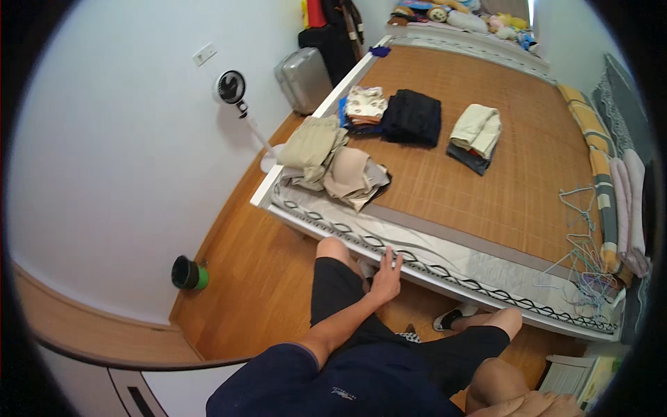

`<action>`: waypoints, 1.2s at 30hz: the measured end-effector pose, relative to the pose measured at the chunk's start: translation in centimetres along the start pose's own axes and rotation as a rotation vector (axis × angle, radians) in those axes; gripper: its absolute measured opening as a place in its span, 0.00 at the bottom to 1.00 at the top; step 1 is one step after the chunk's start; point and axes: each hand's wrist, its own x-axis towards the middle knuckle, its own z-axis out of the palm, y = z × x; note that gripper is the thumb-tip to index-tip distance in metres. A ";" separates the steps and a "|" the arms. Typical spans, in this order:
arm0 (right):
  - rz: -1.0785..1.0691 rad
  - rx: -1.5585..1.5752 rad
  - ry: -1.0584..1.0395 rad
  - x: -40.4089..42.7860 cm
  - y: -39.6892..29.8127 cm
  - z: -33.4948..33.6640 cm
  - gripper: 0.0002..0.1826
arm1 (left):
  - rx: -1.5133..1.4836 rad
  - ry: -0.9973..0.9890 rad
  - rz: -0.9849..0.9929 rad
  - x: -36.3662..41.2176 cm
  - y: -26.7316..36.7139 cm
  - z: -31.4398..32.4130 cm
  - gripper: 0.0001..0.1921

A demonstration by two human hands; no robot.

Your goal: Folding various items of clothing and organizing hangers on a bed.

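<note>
My left hand (386,277) touches the white edge of the bed frame (312,228) with its fingers spread and nothing held. At the lower right lies my right hand (536,405), partly cut off by the picture's rim; its grip is hard to make out. On the bed's woven mat (526,193) are a folded cream garment (477,127) on darker cloth, a folded black pile (412,117) and a patterned folded stack (366,106). Folded khaki clothing (311,143) and a beige bra (350,169) rest at the near left corner.
Tangled clothes hangers (586,271) lie at the bed's right corner, beside a folded yellow and grey blanket (586,122). Left of the bed stand a white fan (232,87), a silver suitcase (304,78) and a small bin (187,272). Plush toys (466,22) fill the far ledge.
</note>
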 end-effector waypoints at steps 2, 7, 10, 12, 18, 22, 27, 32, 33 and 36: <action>0.006 0.098 0.090 0.2 0.1 0.1 0.28 | 0.016 -0.025 -0.038 -0.2 -0.5 0.1 0.44; 0.065 0.263 0.356 0.5 -0.2 2.1 0.33 | -0.007 -0.003 -0.017 -0.3 -0.4 0.0 0.47; 0.098 0.192 0.641 2.1 -0.6 6.3 0.31 | -0.072 -0.078 -0.027 0.1 -0.1 0.0 0.48; 0.136 0.180 0.791 3.2 1.2 6.5 0.28 | -0.042 -0.067 -0.099 -1.4 -1.7 -0.7 0.49; 0.109 0.332 0.802 2.1 1.8 8.3 0.26 | -0.020 -0.001 -0.005 -0.7 -0.8 0.0 0.48; 0.083 0.405 0.836 1.3 2.1 8.4 0.25 | -0.041 -0.032 -0.018 -0.8 -0.3 0.1 0.47; 0.087 0.462 0.949 -0.2 2.7 8.4 0.24 | -0.067 -0.073 -0.036 -0.6 -0.5 0.3 0.45; 0.146 0.564 1.080 -2.6 2.4 9.0 0.23 | -0.103 0.013 0.011 -0.2 -0.9 -1.2 0.40; 0.148 0.609 1.096 -2.9 2.5 9.2 0.22 | -0.137 0.033 0.024 -0.1 -1.4 -1.2 0.40; 0.097 0.740 1.072 -2.4 3.3 9.2 0.22 | -0.081 0.023 0.041 0.0 -0.6 0.2 0.43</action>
